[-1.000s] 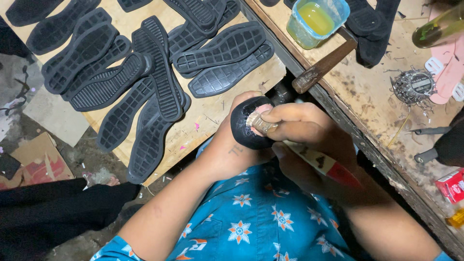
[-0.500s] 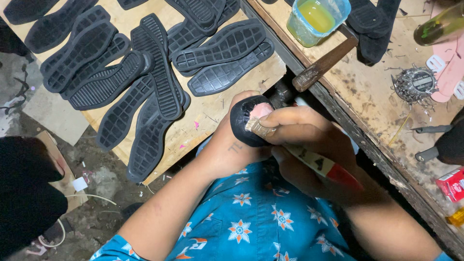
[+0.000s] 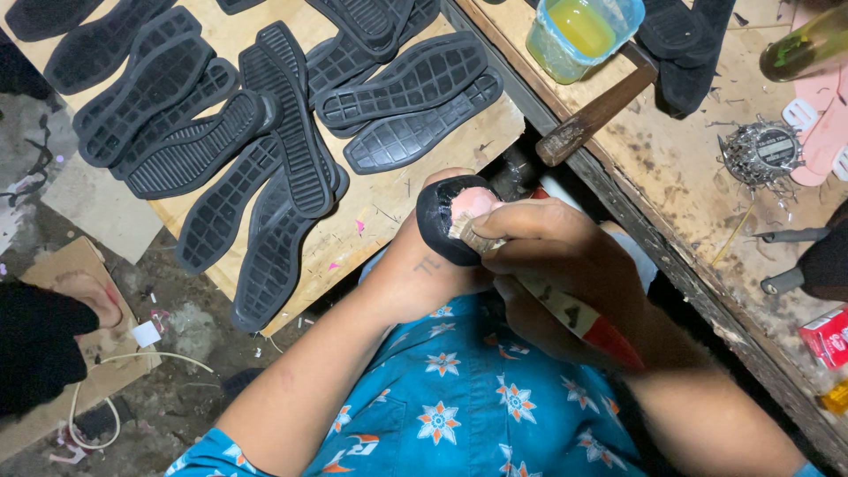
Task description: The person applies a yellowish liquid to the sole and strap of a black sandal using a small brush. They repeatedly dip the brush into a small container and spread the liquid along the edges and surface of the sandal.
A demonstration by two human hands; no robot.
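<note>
My left hand point(image 3: 424, 274) grips a black shoe sole point(image 3: 446, 221) from below, its pink inner face turned up. My right hand point(image 3: 565, 265) is closed around a brush with a red handle point(image 3: 583, 322). The brush's bristles rest on the pink face of the sole, just under my fingertips. Both hands meet above my lap, over a blue shirt with star flowers. Most of the held sole is hidden by my hands.
Several black rubber soles point(image 3: 291, 141) lie tread-up on a wooden board point(image 3: 380, 212) at the upper left. On the workbench point(image 3: 680, 177) to the right stand a plastic cup of yellow glue point(image 3: 579, 31), a hammer point(image 3: 596, 110) and a tangle of metal pieces point(image 3: 760, 150). Another person's foot point(image 3: 84, 296) rests at the left.
My hands and the sole stay in about the same place, the brush shifting slightly on the sole. The dark-clothed person at the lower left has moved further left.
</note>
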